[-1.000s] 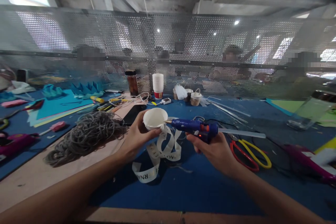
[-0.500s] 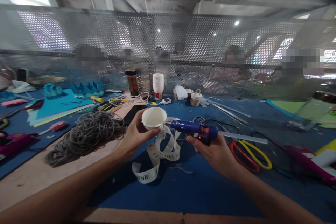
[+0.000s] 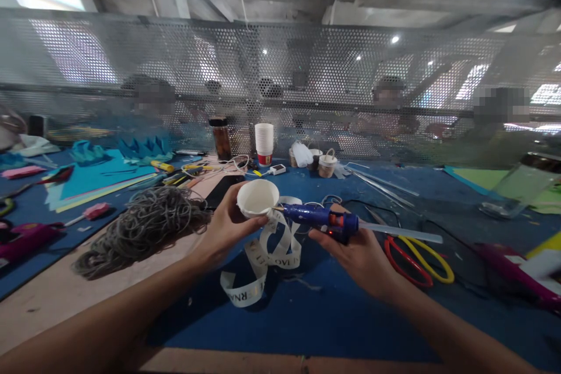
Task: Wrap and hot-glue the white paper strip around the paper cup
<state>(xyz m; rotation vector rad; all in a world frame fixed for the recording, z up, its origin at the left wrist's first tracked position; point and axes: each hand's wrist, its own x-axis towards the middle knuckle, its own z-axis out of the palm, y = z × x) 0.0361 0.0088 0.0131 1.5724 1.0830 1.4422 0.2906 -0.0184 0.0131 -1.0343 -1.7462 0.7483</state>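
My left hand (image 3: 228, 223) grips a white paper cup (image 3: 258, 196), tilted so its open mouth faces up and toward me. A blue glue gun (image 3: 319, 219) with a glue stick poking out of its back is held in my right hand (image 3: 355, 251). Its nozzle touches the right side of the cup near the rim. A white printed ribbon (image 3: 267, 257) hangs in curls from under the cup down onto the blue mat.
A bundle of grey cord (image 3: 144, 225) lies left of my hands. Red and yellow scissors (image 3: 421, 257) lie to the right. A stack of paper cups (image 3: 263, 141), a dark bottle (image 3: 221, 138), small pots and coloured paper sit further back, before a perforated metal screen (image 3: 280, 82) with people behind.
My right hand has shifted the glue gun a little to the left, bringing the nozzle against the cup's side. The cup has barely moved.
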